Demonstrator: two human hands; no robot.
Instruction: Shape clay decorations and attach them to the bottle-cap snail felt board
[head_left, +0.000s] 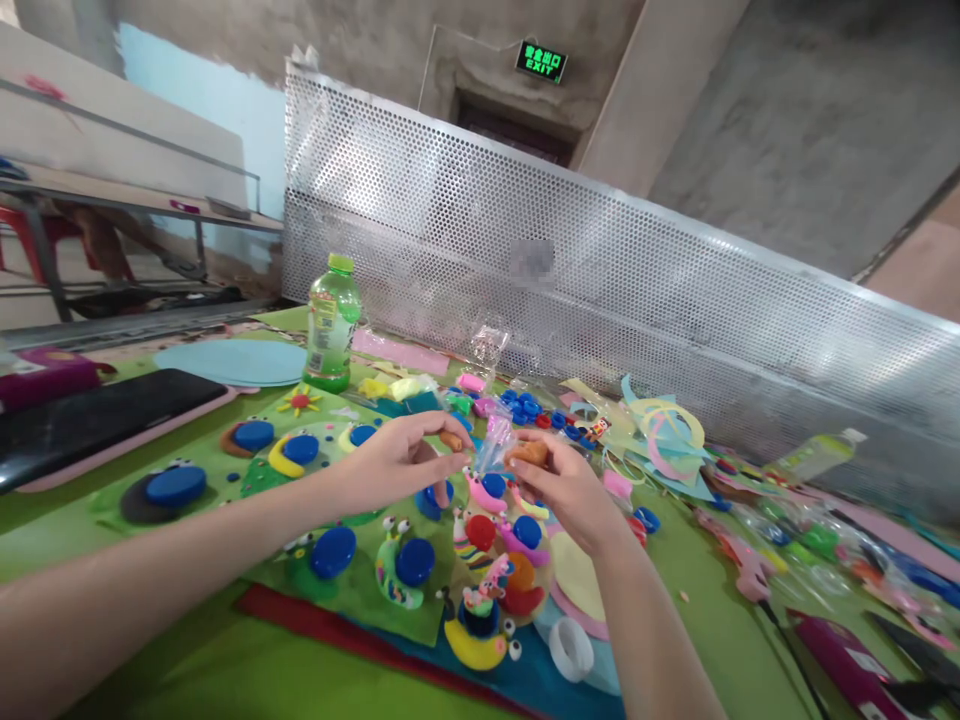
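My left hand [416,455] pinches a small piece of brown modelling clay [451,440] between curled fingers. A larger lump of brown modelling clay [529,453] is in my right hand [566,485], held by thumb and fingers. The two hands are apart, raised above a green sheet [352,600] with several clay snails on it. Below my hands are a pink snail [484,490] with a blue bottle-cap shell, a striped snail [472,545] with a red cap and a green snail [394,570] with a blue cap. A yellow clay figure [476,645] sits nearer me.
A green drink bottle [330,330] stands behind the sheet, near a phone [112,420]. Loose blue caps [521,405] and paper rings [667,425] lie farther back. A pink glue gun [739,560] with a cord lies right. A perforated metal panel [465,210] rises behind the table.
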